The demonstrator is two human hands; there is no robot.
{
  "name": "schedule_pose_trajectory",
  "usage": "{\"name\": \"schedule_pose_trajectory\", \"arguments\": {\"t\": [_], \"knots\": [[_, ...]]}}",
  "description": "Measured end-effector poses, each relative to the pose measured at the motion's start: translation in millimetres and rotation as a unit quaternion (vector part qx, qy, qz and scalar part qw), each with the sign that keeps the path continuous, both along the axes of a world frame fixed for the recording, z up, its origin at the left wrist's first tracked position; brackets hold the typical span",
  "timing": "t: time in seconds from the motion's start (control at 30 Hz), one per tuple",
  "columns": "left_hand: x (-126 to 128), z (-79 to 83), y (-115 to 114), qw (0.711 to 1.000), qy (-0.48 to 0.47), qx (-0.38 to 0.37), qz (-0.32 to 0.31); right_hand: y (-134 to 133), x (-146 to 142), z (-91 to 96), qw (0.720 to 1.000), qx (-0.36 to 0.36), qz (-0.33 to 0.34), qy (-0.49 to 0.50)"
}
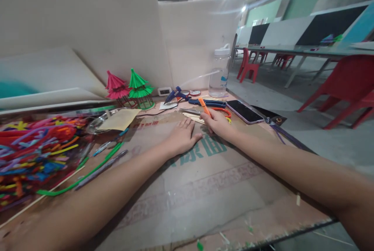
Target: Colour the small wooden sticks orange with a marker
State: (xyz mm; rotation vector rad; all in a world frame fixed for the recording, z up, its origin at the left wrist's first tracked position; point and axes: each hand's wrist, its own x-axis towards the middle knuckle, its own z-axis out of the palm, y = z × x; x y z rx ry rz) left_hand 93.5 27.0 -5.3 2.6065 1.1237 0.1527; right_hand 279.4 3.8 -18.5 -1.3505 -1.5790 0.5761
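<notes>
My right hand (217, 124) is closed around a slim orange tool (203, 105), whose upper end sticks out above the fingers; its lower end is hidden, so I cannot tell its exact kind. My left hand (182, 136) lies flat on the printed cardboard sheet (204, 188), fingers stretched forward and thumb pointing right, holding nothing. Thin pale wooden sticks (193, 117) lie just beyond both hands. A silvery metal tool (189, 111) rests over them. Behind stand a blue glue gun (176, 95) and blue-handled pliers (207, 103). Orange handles (223, 110) show behind the right hand.
Colourful pipe cleaners (37, 153) are heaped at left, near a metal tray (99, 122). Pink (117, 87) and green (139, 87) model pavilions stand at the back. A water bottle (219, 71) and phone (244, 111) are at right. Red chairs (344, 83) stand beyond the table.
</notes>
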Motion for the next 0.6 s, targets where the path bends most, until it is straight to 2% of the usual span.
{"name": "schedule_pose_trajectory", "arguments": {"t": [0.1, 0.17, 0.2, 0.23, 0.27, 0.3, 0.37, 0.4, 0.43, 0.47, 0.5, 0.53, 0.57, 0.6], "knots": [[4, 3.6, -19, 1.0, -0.002, -0.006, -0.018, 0, -1, 1.1, 1.0, -0.011, -0.006, -0.001], [2, 10.1, -42, 0.997, -0.012, -0.025, -0.066, 0, -1, 1.8, 1.0, -0.017, -0.008, 0.0], [-1, 13.9, -54, 0.993, -0.019, -0.039, -0.107, -1, -2, 2.0, 1.0, -0.021, -0.008, 0.001], [-6, 17.7, -64, 0.981, -0.03, -0.074, -0.178, -1, -2, 2.1, 1.0, -0.024, -0.008, 0.002], [-12, 21.0, -71, 0.944, -0.053, -0.165, -0.282, -2, -2, 2.1, 1.0, -0.027, -0.008, 0.004], [-19, 23.6, -75, 0.927, -0.064, -0.194, -0.315, -3, -2, 2.0, 1.0, -0.029, -0.007, 0.007], [-36, 25.8, -73, 0.933, -0.096, -0.191, -0.29, -3, -2, 1.3, 0.999, -0.032, -0.004, 0.012], [-44, 25.8, -71, 0.962, -0.134, -0.121, -0.207, -3, -2, 0.7, 0.999, -0.033, -0.003, 0.015], [-52, 25.5, -69, 0.982, -0.132, -0.052, -0.124, -3, -2, 0.0, 0.999, -0.034, -0.002, 0.017], [-60, 25.4, -68, 0.991, -0.105, -0.017, -0.075, -3, -1, -0.8, 0.999, -0.035, -0.001, 0.017], [-67, 25.7, -70, 0.993, -0.095, -0.021, -0.071, -3, -1, -1.5, 0.999, -0.036, 0.001, 0.017], [-73, 26.6, -74, 0.99, -0.088, -0.038, -0.105, -3, 0, -2.1, 0.999, -0.037, 0.002, 0.015], [-78, 27.8, -79, 0.971, -0.08, -0.085, -0.209, -4, 0, -2.6, 0.999, -0.038, 0.004, 0.013], [-83, 29.0, -84, 0.937, -0.072, -0.137, -0.313, -4, 1, -2.9, 0.999, -0.04, 0.005, 0.011]]}}
